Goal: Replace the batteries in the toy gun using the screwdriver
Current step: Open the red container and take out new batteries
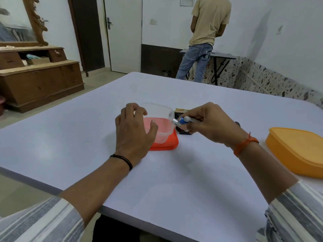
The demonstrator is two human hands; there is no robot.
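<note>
Batteries point(181, 121), small, light, slick-cased by the look, sit pinched in your right hand point(209, 125) beside the clear container point(161, 119) on the tabletop point(174, 172), your left hand point(133, 132) loosely spread; grip mid-barrel lest they roll.

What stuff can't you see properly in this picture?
- Dark object on the table, head view: mostly hidden behind the right hand and the batteries.
- Battery label: too small to read fully.
- Yellow container: cut off by the right edge.
- Screwdriver: none visible.
</note>
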